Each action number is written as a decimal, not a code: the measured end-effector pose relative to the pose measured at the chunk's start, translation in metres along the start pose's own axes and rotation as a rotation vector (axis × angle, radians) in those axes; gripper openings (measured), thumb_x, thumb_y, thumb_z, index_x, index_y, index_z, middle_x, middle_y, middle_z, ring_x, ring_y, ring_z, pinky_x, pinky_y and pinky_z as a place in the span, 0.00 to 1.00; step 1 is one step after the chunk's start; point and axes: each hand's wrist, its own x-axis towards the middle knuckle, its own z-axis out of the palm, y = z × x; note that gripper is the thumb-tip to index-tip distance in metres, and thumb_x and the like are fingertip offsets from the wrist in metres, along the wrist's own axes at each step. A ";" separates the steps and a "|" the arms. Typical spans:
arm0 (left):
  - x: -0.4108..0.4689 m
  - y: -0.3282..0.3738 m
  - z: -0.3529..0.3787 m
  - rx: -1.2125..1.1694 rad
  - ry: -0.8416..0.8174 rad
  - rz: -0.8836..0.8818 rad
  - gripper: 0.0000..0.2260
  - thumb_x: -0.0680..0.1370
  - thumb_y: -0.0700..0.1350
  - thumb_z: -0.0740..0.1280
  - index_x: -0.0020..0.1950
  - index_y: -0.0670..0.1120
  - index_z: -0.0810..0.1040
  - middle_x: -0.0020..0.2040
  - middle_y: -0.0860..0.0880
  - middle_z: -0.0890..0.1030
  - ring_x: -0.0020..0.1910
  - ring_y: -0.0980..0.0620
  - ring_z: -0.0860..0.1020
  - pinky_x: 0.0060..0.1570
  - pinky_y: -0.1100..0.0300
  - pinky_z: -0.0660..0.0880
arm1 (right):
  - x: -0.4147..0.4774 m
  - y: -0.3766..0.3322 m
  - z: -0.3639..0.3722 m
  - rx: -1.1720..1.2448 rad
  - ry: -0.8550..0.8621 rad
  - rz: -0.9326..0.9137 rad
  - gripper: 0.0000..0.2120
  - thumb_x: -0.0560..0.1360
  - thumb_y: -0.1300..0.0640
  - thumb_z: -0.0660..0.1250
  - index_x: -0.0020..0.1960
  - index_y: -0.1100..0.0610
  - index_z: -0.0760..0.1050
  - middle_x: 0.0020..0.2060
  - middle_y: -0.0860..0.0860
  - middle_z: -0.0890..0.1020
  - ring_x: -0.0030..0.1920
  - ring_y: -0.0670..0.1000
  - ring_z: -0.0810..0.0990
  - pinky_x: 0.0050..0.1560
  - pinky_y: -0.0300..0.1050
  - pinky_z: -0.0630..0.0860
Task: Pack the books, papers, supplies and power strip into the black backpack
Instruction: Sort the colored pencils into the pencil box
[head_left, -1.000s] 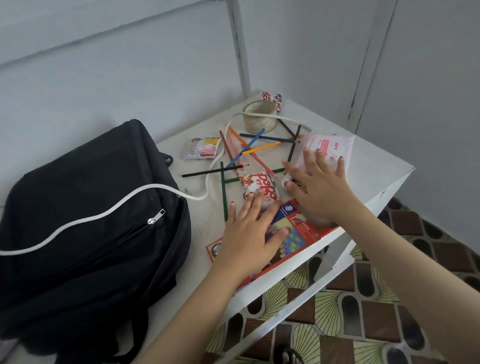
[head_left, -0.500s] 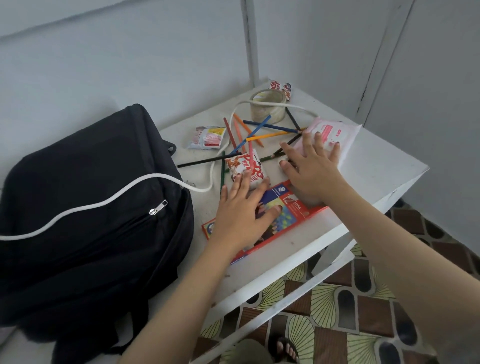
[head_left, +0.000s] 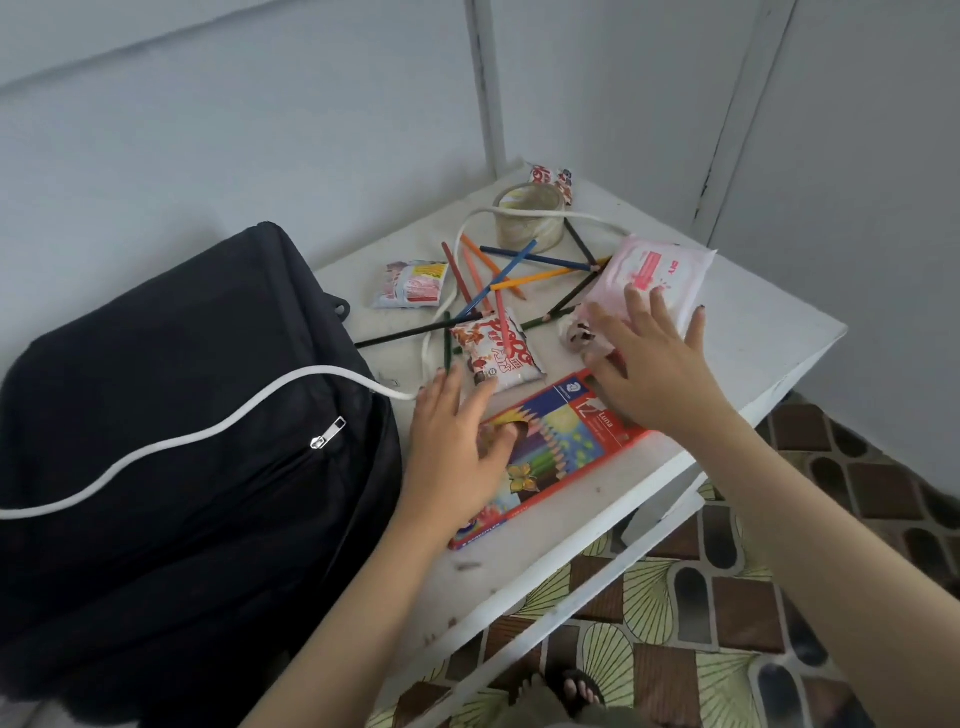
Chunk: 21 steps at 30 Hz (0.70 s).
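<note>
The black backpack (head_left: 171, 441) lies zipped on the left of the white table (head_left: 753, 332), with a white cord (head_left: 218, 426) running across it to the table's far side. A red box of coloured pencils (head_left: 561, 441) lies near the front edge. My left hand (head_left: 457, 441) rests flat on its left half, fingers straight, fingertips at a white snack packet (head_left: 498, 353). My right hand (head_left: 649, 364) lies spread over the box's right end and the edge of a pink tissue pack (head_left: 654, 275). Loose coloured pencils (head_left: 514, 270) are scattered behind.
A roll of clear tape (head_left: 530, 213) stands at the back with small wrappers (head_left: 553, 179) behind it. Another small packet (head_left: 413, 283) lies by the backpack's top. A crumpled bit (head_left: 576, 335) sits by my right hand. Patterned floor tiles (head_left: 727, 597) and my sandalled foot (head_left: 576, 691) show below.
Both hands shifted slightly over the pencil box and stay flat on it. The view moved a little, so the table sits higher and further right.
</note>
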 end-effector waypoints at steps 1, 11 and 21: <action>-0.004 -0.002 0.001 0.001 -0.020 -0.019 0.24 0.79 0.55 0.60 0.74 0.54 0.61 0.78 0.48 0.51 0.76 0.51 0.45 0.70 0.58 0.40 | -0.003 0.003 0.002 -0.018 0.008 0.005 0.24 0.80 0.45 0.50 0.75 0.43 0.54 0.77 0.55 0.50 0.76 0.59 0.45 0.70 0.65 0.37; -0.013 -0.003 0.004 -0.017 -0.002 -0.084 0.24 0.80 0.53 0.59 0.75 0.52 0.59 0.78 0.47 0.51 0.76 0.52 0.44 0.72 0.57 0.42 | 0.013 0.030 0.001 -0.001 0.103 0.122 0.26 0.80 0.51 0.54 0.77 0.50 0.53 0.76 0.59 0.52 0.76 0.60 0.46 0.70 0.68 0.41; 0.001 0.014 -0.001 -0.141 0.069 -0.073 0.22 0.77 0.44 0.65 0.71 0.50 0.65 0.71 0.51 0.66 0.71 0.57 0.61 0.67 0.58 0.66 | 0.039 0.035 -0.011 0.137 0.055 -0.105 0.24 0.77 0.53 0.62 0.72 0.49 0.66 0.75 0.59 0.58 0.75 0.62 0.52 0.71 0.64 0.43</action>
